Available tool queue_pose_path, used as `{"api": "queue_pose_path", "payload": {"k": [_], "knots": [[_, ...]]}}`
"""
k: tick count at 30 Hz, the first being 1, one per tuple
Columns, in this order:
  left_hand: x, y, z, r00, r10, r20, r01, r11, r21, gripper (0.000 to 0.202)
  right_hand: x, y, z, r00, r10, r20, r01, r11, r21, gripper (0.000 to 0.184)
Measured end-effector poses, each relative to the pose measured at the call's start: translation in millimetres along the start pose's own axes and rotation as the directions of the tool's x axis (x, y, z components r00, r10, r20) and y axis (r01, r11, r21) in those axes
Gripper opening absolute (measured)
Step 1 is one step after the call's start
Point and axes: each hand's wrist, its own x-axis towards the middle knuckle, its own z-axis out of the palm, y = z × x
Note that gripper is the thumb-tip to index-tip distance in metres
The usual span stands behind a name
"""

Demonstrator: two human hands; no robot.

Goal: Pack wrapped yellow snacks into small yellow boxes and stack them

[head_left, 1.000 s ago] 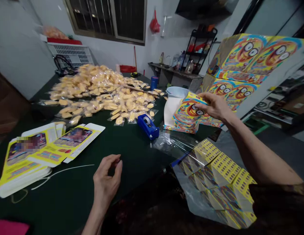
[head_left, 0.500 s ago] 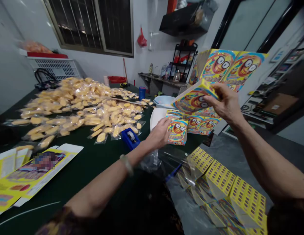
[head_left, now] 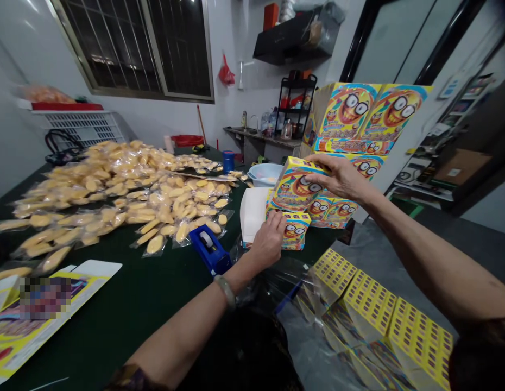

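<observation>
My right hand (head_left: 338,174) grips a yellow cartoon-faced cardboard box (head_left: 295,187) by its top right edge. That box is tilted a little and hangs just over a lower cartoon-faced box (head_left: 295,232) on the table. My left hand (head_left: 271,234) has its fingers curled at the lower box's left side, beneath the raised box. Left of these boxes stands a white flap (head_left: 252,212), and whether it belongs to the lower box I cannot tell. Behind my right hand rises a stack of matching boxes (head_left: 350,114).
A blue tape dispenser (head_left: 210,248) is left of my left hand. Wrapped yellow pieces (head_left: 155,190) form a wide heap on the dark green table (head_left: 150,320). Flattened printed cartons (head_left: 57,317) lie front left. Plastic-wrapped yellow boxes (head_left: 374,304) stand lower right; a pale blue basin (head_left: 264,174) sits behind.
My right hand has brought its box down and left, from beside the stack to above the lower box. The left hand stays at the lower box. The view has shifted slightly.
</observation>
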Motion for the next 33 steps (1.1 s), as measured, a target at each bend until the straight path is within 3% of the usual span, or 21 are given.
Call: {"api": "queue_pose_path", "payload": {"k": [4, 6, 10, 13, 15, 17, 20, 22, 23, 25, 27, 28, 31, 33], "knots": [[-1.8, 2.6, -0.2, 1.000, 0.006, -0.008, -0.006, 1.000, 0.029, 0.062, 4.6, 6.4, 1.9, 0.999, -0.013, -0.032, 0.013, 1.000, -0.003, 0.036], [-1.0, 4.9, -1.8, 1.000, -0.007, -0.017, 0.007, 1.000, 0.022, 0.061, 3.2, 15.1, 9.7, 1.000, 0.007, 0.015, -0.008, 1.000, 0.022, 0.038], [-0.9, 15.4, -8.5, 0.997, -0.073, -0.022, 0.076, 0.990, 0.120, 0.060, -7.3, 38.3, 44.7, 0.968, 0.077, 0.240, -0.087, 0.996, 0.032, 0.046], [-1.1, 21.7, -13.5, 0.994, -0.105, -0.021, 0.108, 0.977, 0.182, 0.062, -15.1, 50.7, 70.7, 0.960, 0.087, 0.268, -0.097, 0.995, 0.021, 0.050], [-0.3, 20.8, -14.7, 0.995, -0.101, -0.025, 0.103, 0.991, 0.089, 0.063, -18.0, 52.7, 80.6, 0.967, 0.082, 0.241, -0.108, 0.990, 0.096, 0.050], [2.0, 15.9, -13.4, 0.984, -0.155, -0.093, 0.146, 0.984, -0.100, 0.069, -20.5, 49.9, 85.7, 0.975, 0.080, 0.208, -0.115, 0.980, 0.164, 0.048], [7.0, 4.7, -7.3, 0.905, -0.373, -0.206, 0.265, 0.871, -0.414, 0.086, -27.6, 43.1, 89.3, 0.989, 0.096, 0.113, -0.115, 0.978, 0.176, 0.047], [9.6, -2.7, -2.0, 0.855, -0.480, -0.198, 0.300, 0.768, -0.566, 0.092, -36.9, 41.2, 91.4, 0.985, 0.173, -0.022, -0.165, 0.964, 0.207, 0.051], [10.3, -6.1, 0.6, 0.839, -0.519, -0.165, 0.303, 0.696, -0.650, 0.094, -43.2, 41.4, 93.2, 0.956, 0.273, -0.109, -0.233, 0.929, 0.289, 0.053], [11.5, -12.5, 5.2, 0.813, -0.579, -0.054, 0.302, 0.499, -0.812, 0.104, -58.9, 42.8, 100.3, 0.808, 0.554, -0.202, -0.377, 0.749, 0.544, 0.056], [14.0, -18.0, 8.5, 0.786, -0.614, 0.066, 0.309, 0.298, -0.903, 0.110, -76.9, 43.7, 114.0, 0.640, 0.758, -0.124, -0.444, 0.497, 0.746, 0.053], [16.2, -20.0, 9.7, 0.773, -0.626, 0.104, 0.314, 0.235, -0.920, 0.109, -85.6, 43.4, 123.2, 0.607, 0.793, -0.055, -0.461, 0.408, 0.788, 0.051], [26.3, -21.1, 12.4, 0.777, -0.615, 0.135, 0.305, 0.179, -0.935, 0.092, -105.4, 41.0, 152.2, 0.621, 0.774, 0.125, -0.488, 0.258, 0.834, 0.046], [33.2, -17.4, 14.6, 0.813, -0.560, 0.156, 0.273, 0.131, -0.953, 0.082, -112.9, 40.1, 166.0, 0.629, 0.754, 0.189, -0.476, 0.182, 0.860, 0.044]]}}
